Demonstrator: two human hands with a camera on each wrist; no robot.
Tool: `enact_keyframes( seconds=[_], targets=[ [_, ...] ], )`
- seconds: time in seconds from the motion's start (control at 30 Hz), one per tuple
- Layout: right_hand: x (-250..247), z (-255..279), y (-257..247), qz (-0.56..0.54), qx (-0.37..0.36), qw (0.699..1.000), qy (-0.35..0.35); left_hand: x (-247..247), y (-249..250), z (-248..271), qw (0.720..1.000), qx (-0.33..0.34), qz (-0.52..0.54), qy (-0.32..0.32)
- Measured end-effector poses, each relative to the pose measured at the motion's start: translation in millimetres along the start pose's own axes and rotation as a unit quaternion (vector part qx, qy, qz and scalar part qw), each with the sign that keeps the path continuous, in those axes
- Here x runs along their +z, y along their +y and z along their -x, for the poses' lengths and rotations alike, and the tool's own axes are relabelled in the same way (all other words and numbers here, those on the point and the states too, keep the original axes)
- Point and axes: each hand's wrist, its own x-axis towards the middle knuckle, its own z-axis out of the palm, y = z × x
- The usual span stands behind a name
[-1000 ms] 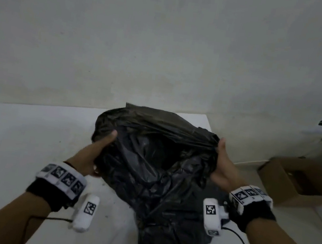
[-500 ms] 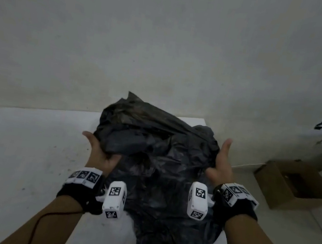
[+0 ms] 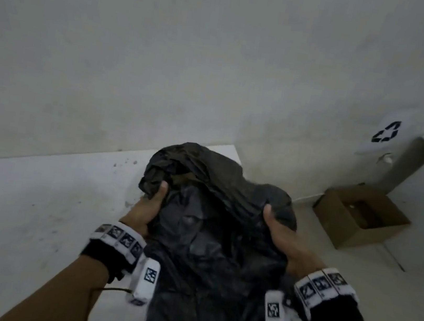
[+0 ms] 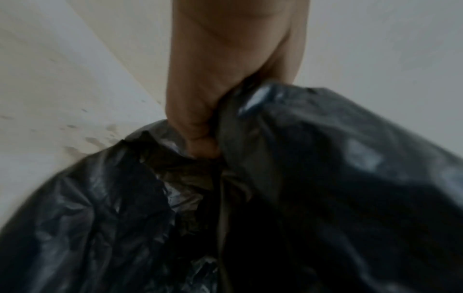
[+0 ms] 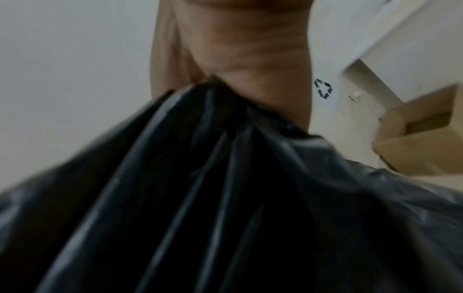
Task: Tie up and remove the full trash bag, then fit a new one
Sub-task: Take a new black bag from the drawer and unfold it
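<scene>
Held up over the corner of a white table, against the pale wall: 1 black trash bag, crumpled and hanging slack, bottom out of frame below. Compared with 1.0 s ago, much less open: mouth then spread wide between the 2 hands, now folded in, top film bunched into a lump near the left thumb. Probably the new liner being shaken out or regripped before fitting, not the full bag, since it hangs limp; no bin in view, so fitting not yet begun.

Left hand closed round a gathered fold at the bag's upper left edge, thumb pressed on top, fingers hidden in the film. Right hand likewise clamped on the upper right edge, thumb over the plastic.

Off to the right, on the floor: open cardboard box, beside a recycling symbol.
</scene>
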Motion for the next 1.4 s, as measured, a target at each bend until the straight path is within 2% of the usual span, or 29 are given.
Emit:
enact_keyframes(
  seconds=[0.03,0.1,0.17,0.23,0.3,0.37,0.43,0.53,0.63,0.77,0.83,0.93,1.0,1.07,1.13,1.2,1.23,1.3,1.4],
  targets=[
    [-9.0,3.9,4.4,0.064,0.006,0.998,-0.001,18.2,2.6,4.9,0.999,0.021,-0.017,0.018],
    [-23.0,13.7,5.2,0.069,-0.003,0.997,0.027,54.8,16.5,19.3,0.998,0.047,0.017,0.024],
    [-38.3,17.0,1.4,-0.056,-0.027,0.997,0.051,81.3,34.7,22.7,0.992,0.036,0.121,-0.030],
    [-57.8,16.5,-10.1,-0.190,-0.069,0.977,0.072,99.7,61.6,23.5,0.965,0.037,0.231,-0.114],
    [-79.5,17.7,-23.7,-0.240,-0.114,0.960,0.094,117.0,91.3,26.7,0.938,0.070,0.304,-0.149],
    [-101.4,16.0,-34.3,-0.256,-0.135,0.945,0.154,136.6,119.4,30.6,0.913,0.108,0.347,-0.184],
    [-124.1,15.4,-41.1,-0.279,-0.159,0.929,0.183,156.4,142.4,29.8,0.898,0.135,0.364,-0.207],
    [-157.5,7.2,-48.9,-0.345,-0.178,0.904,0.178,181.6,160.7,19.8,0.889,0.144,0.385,-0.199],
    [-190.2,-11.7,-54.2,-0.357,-0.179,0.905,0.150,203.3,161.0,-11.0,0.888,0.140,0.398,-0.182],
    [-231.1,-60.9,-69.8,-0.347,-0.154,0.915,0.135,233.5,144.3,-69.8,0.859,0.123,0.453,-0.203],
    [-244.1,-92.2,-81.9,-0.306,-0.130,0.937,0.105,248.7,134.9,-98.2,0.863,0.115,0.447,-0.205],
    [-253.0,-140.9,-99.3,-0.193,-0.071,0.976,0.078,275.5,120.0,-131.8,0.886,0.096,0.405,-0.205],
    [-255.3,-170.9,-106.3,-0.094,-0.033,0.993,0.060,294.6,110.4,-147.7,0.898,0.071,0.397,-0.177],
    [-251.7,-187.3,-119.3,0.030,-0.014,0.998,0.046,317.0,104.4,-160.0,0.908,0.047,0.390,-0.150],
    [-247.6,-200.9,-125.8,0.118,0.018,0.993,-0.006,338.8,103.6,-166.1,0.938,0.025,0.331,-0.103],
    [-244.0,-211.9,-132.0,0.174,0.035,0.984,-0.003,354.9,109.3,-169.3,0.962,0.042,0.260,-0.078],
    [-244.8,-218.9,-135.9,0.188,0.031,0.982,0.016,363.0,114.5,-167.1,0.965,0.042,0.245,-0.082],
    [-248.7,-233.3,-147.5,0.148,0.013,0.988,0.049,369.2,120.2,-169.2,0.958,0.039,0.249,-0.135],
    [-268.0,-253.0,-184.0,-0.061,-0.020,0.995,0.073,362.5,134.5,-166.4,0.942,0.075,0.299,-0.129]
  ],
)
